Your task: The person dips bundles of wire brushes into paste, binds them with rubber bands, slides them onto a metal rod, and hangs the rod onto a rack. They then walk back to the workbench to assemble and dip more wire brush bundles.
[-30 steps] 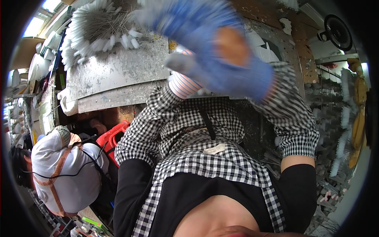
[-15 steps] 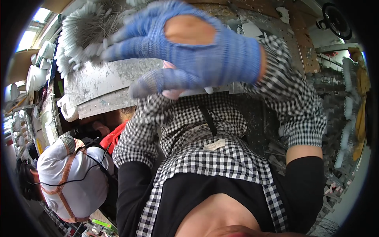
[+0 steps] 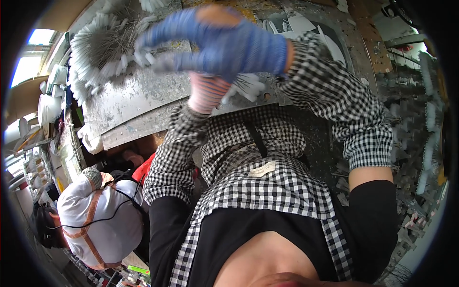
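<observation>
Blue-knit right hand, spread V-shaped, pink-striped left hand mostly hidden, grip unclear, wire-stemmed white tufts nearby

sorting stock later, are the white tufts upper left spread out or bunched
Spread: the white tufts fan out in an arc, wire stems pointing inward.

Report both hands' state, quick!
Pink-striped-gloved left hand: mostly hidden; cannot tell.
Blue-knit-gloved right hand: open, thumb held apart; blurred, so whether it touches anything is unclear.

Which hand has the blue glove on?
The right hand: its blue glove has a hole over the back. The left hand, mostly hidden behind it, shows pinkish stripes.
</observation>
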The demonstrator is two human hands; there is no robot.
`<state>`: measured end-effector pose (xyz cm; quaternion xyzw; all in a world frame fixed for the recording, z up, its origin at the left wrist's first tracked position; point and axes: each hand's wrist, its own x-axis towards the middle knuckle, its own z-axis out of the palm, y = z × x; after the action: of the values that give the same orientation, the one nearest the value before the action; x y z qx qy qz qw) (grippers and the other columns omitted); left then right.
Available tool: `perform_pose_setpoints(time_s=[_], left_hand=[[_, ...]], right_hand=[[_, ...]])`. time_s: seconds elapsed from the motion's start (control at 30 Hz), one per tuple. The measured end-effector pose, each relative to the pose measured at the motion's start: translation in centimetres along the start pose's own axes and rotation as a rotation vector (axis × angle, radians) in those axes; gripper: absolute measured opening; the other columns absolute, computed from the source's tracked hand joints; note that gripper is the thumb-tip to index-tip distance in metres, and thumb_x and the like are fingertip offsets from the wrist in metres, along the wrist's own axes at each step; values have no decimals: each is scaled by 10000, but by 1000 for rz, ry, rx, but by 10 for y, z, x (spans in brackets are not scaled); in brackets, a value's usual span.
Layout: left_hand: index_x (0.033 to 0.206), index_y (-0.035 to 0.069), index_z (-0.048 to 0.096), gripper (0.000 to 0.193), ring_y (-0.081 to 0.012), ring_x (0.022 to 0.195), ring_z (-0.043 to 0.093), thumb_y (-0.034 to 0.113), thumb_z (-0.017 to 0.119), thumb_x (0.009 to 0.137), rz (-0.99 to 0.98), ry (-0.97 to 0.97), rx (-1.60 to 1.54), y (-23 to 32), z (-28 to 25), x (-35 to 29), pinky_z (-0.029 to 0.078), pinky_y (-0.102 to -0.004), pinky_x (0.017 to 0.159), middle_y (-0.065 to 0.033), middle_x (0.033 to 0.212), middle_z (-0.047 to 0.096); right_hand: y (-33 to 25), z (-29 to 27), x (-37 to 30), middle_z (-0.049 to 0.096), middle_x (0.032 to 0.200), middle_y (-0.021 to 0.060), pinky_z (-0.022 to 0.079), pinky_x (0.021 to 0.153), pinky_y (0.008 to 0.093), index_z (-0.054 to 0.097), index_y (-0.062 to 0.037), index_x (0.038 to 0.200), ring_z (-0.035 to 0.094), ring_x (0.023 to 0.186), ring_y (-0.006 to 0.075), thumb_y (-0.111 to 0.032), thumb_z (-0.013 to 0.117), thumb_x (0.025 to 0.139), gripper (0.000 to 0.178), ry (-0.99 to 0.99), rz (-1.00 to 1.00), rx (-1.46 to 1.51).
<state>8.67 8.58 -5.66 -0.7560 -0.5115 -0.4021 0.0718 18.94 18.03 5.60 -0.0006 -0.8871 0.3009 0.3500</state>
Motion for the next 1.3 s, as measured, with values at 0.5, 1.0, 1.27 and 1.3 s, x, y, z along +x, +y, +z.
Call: perform_pose_setpoints(time_s=[0.5,1.0,1.27,1.3], left_hand=[[972,105,636,151,-176,889,635,256,634,968,-999,907,-1574,-39,-76,-51,507,-359,910,-31,866,665],[841,116,623,187,-164,820,597,266,645,950,-1080,1049,-1780,-14,-69,-59,503,-351,904,-14,858,652],[779,101,615,205,-175,805,609,236,674,922,-1044,1017,-1769,-6,-64,-41,522,-346,891,-24,743,635],[773,100,610,215,-181,811,611,239,671,925,-1022,1010,-1871,-4,-63,-41,520,-350,898,-25,741,633]], right_hand=[[-46,34,-123,689,895,42,549,703,271,694,-47,1042,659,768,110,-188,734,916,194,301,530,231],[-32,36,-95,647,833,114,530,680,374,652,-54,959,652,752,290,-214,694,916,171,376,154,-146],[-43,29,-105,672,863,105,561,707,332,642,-22,1022,684,764,231,-242,728,905,263,314,486,-12],[-41,30,-105,676,868,101,566,711,331,646,-24,1016,684,769,215,-245,731,905,261,315,491,-38]])
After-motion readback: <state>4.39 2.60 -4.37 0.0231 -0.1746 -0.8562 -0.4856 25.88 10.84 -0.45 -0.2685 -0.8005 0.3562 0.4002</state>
